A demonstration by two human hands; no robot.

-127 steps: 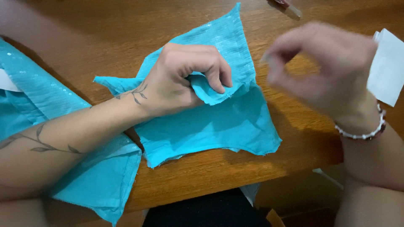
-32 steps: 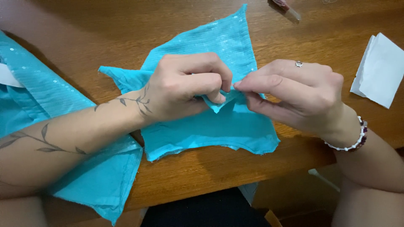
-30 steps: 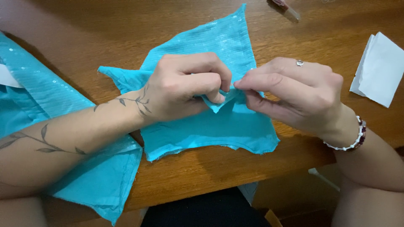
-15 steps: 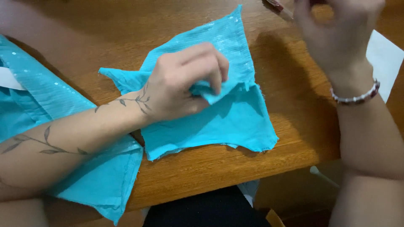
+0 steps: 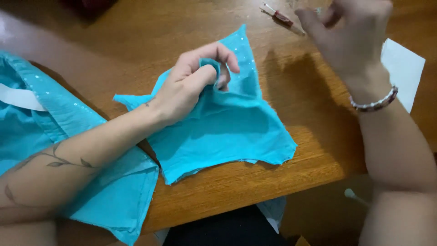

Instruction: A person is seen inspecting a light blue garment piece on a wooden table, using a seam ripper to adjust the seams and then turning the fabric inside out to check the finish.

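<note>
- Fingers (image 5: 217,51) of your left hand (image 5: 189,84) are curled inward, thumb pressed toward them, pinching a raised fold of the turquoise cloth piece (image 5: 227,132) near its upper middle.
- Your right hand (image 5: 350,34) is raised above the far side of the table, well apart from the cloth; its fingers are loosely bent and blurred. You hold nothing I can make out there, and whether the fingertips pinch something small I cannot tell.
- Head view, the cloth: the turquoise piece lies flat on the wooden table (image 5: 309,91) apart from the gathered fold in your left hand. One pointed corner reaches away from you; the frayed lower edge sits close to the near table edge.
- Head view, containers: none shows in this frame.
- Head view, surface: a larger turquoise garment (image 5: 54,123) with small shiny dots and a white strip (image 5: 20,98) lies under your left forearm and hangs over the near edge. A white paper sheet (image 5: 403,68) lies at the right, partly behind your right wrist, which wears a beaded bracelet (image 5: 373,101). A small red-handled tool (image 5: 282,17) lies at the far edge, near your right hand.
- Head view, room: below the table edge only dark floor and dark clothing show.
</note>
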